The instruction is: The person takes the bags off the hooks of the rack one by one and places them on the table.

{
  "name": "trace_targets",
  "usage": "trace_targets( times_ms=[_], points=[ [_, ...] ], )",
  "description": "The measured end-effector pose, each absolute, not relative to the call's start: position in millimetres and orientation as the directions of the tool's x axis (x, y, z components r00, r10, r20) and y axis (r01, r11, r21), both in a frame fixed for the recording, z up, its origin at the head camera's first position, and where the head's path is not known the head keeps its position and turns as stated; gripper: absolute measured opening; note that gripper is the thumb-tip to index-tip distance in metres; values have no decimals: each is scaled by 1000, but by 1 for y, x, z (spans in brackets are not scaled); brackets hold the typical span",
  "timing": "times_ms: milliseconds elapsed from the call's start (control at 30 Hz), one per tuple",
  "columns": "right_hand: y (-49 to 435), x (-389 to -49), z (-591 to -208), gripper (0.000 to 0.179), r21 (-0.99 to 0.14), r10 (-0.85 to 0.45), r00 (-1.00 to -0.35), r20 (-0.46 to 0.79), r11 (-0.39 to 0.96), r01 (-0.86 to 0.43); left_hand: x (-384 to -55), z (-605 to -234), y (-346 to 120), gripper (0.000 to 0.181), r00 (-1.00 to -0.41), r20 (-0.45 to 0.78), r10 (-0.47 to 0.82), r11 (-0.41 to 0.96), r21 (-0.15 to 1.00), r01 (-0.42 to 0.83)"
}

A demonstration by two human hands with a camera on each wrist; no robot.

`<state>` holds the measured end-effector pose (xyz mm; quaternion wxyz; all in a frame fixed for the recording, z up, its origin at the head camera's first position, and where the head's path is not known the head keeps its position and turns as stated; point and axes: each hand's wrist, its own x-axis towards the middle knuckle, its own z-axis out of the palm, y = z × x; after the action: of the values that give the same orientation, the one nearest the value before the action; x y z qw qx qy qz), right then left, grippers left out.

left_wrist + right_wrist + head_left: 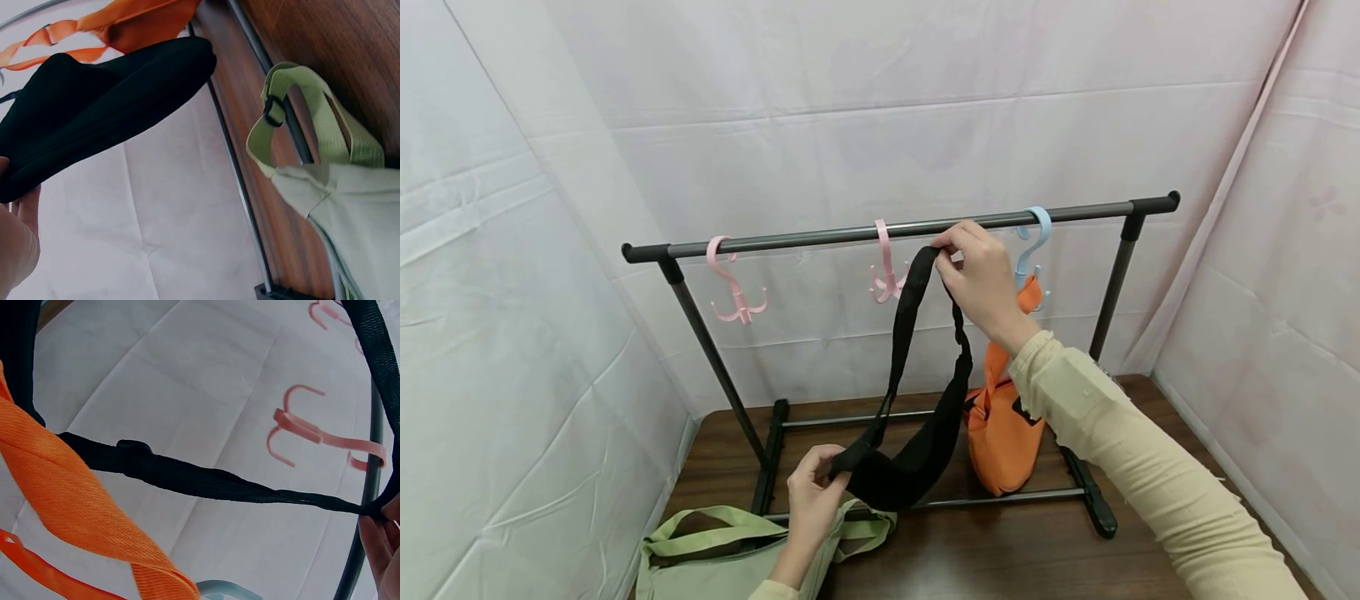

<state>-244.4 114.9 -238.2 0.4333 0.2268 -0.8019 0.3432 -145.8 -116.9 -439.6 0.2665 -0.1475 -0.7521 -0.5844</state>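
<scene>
A black bag [917,467] with a long strap hangs between the two hands, in front of a metal rack. The right hand [977,275] pinches the top of the strap [225,484] close to the rack's bar [820,237]. Lower down, the left hand [816,492] pinches the bag's left end; the left wrist view shows the bag's body [106,106] above the fingers. Just left of the raised strap, a pink hook [887,271] hangs on the bar. An orange bag [1003,433] hangs from a blue hook [1039,242] behind the right forearm.
Another pink hook [733,283] hangs near the bar's left end. A light green bag [722,567] lies at the front left of the wooden table [985,550], its straps over the rack's lower front bar. White cloth [820,67] encloses the back and sides.
</scene>
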Motion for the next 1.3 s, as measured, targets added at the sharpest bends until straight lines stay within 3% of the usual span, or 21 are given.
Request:
trace_targets(
  times_ms=[167,600,900,1300],
  points=[
    [115,-245,-253,15,-373,-77,-553,829,661,-652,-149,-444,-126,24,-747,660,-77,240,740,629],
    [113,-248,-294,13,-369,-143,-626,767,700,-611,-155,-459,-143,23,-687,722,-77,146,690,709],
    [112,-247,-315,19,-337,-298,-765,572,764,-549,-153,-457,-145,21,-712,696,-93,120,718,686],
    [121,-243,-334,19,-408,-286,-817,500,755,-514,-154,-455,-154,20,-688,716,-116,159,698,699]
  ],
)
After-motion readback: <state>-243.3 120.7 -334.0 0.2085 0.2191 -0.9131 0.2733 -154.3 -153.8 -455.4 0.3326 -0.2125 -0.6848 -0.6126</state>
